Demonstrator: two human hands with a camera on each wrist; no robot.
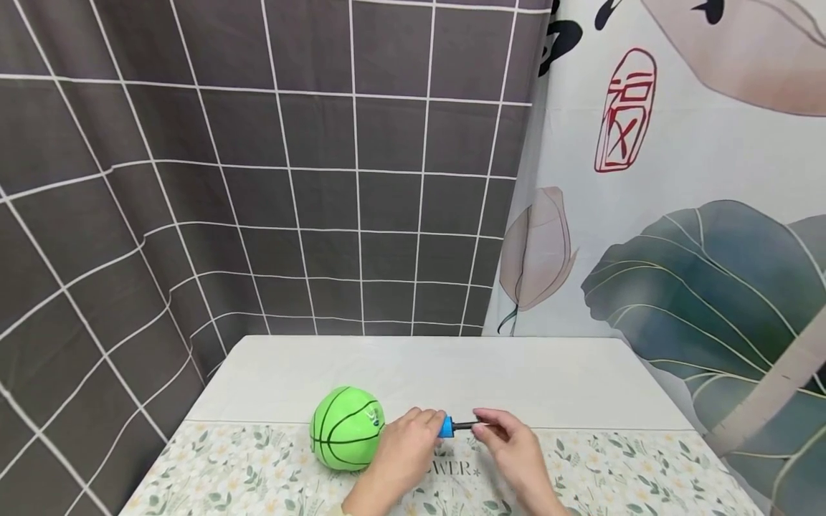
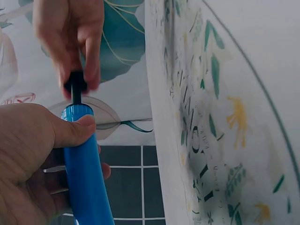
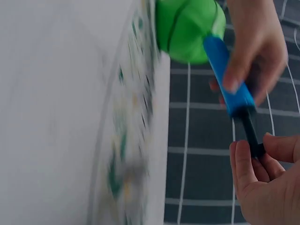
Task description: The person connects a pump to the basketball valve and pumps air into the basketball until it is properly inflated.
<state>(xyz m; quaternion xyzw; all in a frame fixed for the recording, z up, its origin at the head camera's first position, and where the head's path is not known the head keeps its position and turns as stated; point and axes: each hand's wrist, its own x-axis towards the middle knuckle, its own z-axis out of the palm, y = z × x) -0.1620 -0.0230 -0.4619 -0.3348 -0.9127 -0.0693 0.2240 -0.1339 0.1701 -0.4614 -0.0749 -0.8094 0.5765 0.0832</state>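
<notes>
A small hand pump with a blue barrel [image 2: 86, 168] lies in my left hand [image 1: 405, 443], whose fingers and thumb wrap round it. Out of the barrel's end comes a black plunger rod [image 1: 463, 426], partly drawn out. My right hand [image 1: 513, 451] holds the black handle [image 3: 257, 150] at the rod's tip between thumb and fingers. A green ball with black lines [image 1: 345, 430] sits on the table just left of my left hand. In the right wrist view the pump's far end meets the ball [image 3: 187, 28]; whether it goes inside cannot be made out.
The white table [image 1: 426, 373] carries a floral cloth [image 1: 245, 466] with printed lettering over its near part. Behind it hangs a dark curtain with a white grid [image 1: 387, 201]. To the right is a pale curtain with painted leaves [image 1: 723, 287].
</notes>
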